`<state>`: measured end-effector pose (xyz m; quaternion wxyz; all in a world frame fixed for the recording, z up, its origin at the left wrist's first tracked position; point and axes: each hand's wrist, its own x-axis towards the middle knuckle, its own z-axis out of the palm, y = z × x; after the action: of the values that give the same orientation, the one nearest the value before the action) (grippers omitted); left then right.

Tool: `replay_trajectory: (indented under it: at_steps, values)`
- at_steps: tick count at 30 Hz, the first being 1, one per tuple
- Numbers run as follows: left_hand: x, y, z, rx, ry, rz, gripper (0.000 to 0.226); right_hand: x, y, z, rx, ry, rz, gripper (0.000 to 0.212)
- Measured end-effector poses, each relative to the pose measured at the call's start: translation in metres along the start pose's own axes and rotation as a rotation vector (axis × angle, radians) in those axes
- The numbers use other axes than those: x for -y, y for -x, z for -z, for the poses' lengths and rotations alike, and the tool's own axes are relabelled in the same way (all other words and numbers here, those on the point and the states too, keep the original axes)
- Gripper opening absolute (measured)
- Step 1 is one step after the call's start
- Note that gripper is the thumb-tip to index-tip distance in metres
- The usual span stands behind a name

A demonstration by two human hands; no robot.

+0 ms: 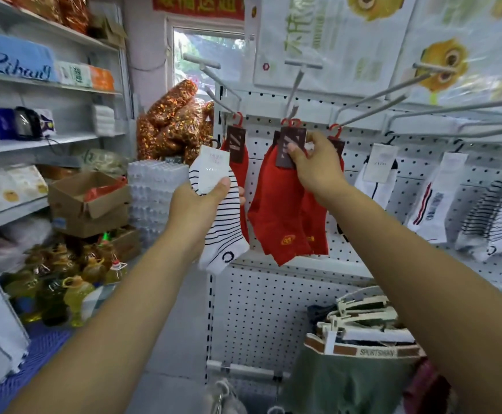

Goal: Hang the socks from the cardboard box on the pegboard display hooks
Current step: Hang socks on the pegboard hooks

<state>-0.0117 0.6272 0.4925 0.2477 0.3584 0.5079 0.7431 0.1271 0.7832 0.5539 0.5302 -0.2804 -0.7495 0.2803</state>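
Sock (224, 234), soft striped knit, in left hand (194, 203)

Bright, even light. Daylight glares through the window (206, 55) at eleven o'clock. Glossy posters (327, 43) at one o'clock shine. Edges bend outward and look soft.

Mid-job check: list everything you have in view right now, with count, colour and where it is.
striped sock: one, white with black stripes, in front of the pegboard's left edge
red socks: several, red with dark cards, on three hooks
white socks: several, white, some striped, on hooks at right
pegboard: one, white, straight ahead
hooks: several, grey, jutting from the pegboard
cardboard box: one open, brown, left by the shelves
oil bottles: many, yellow, floor at left
green garment: one, lower right
left hand: holds the striped sock
right hand: pinches the middle red socks' card
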Motion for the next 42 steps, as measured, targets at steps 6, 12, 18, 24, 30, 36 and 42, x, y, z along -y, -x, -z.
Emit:
replay_trajectory:
  at_steps: [6, 12, 18, 24, 30, 36, 42]
  values:
    - [0.004, -0.001, 0.0, -0.012, 0.017, 0.026, 0.017, -0.005, -0.008, 0.001, 0.029, -0.028, -0.001, 0.007]
    - [0.013, 0.002, 0.0, -0.013, 0.025, 0.054, 0.017, -0.015, -0.008, -0.007, 0.107, -0.003, -0.114, 0.009]
    - [0.015, 0.007, 0.0, 0.015, 0.024, 0.07, 0.021, -0.029, -0.002, -0.013, 0.112, -0.107, -0.162, 0.013]
    - [0.02, 0.007, -0.001, 0.016, 0.037, 0.085, 0.022, -0.017, -0.014, -0.003, 0.002, -0.165, -0.091, 0.017]
    - [0.02, 0.01, -0.003, 0.04, 0.042, 0.093, 0.022, -0.013, -0.017, -0.002, 0.109, -0.015, 0.004, 0.03]
    - [0.018, 0.012, -0.006, 0.052, 0.053, 0.103, 0.022, -0.005, -0.022, 0.002, 0.233, 0.083, 0.004, 0.028]
    - [0.012, 0.016, -0.009, 0.065, 0.066, 0.123, 0.026, -0.008, -0.021, 0.001, 0.268, 0.074, -0.047, 0.027]
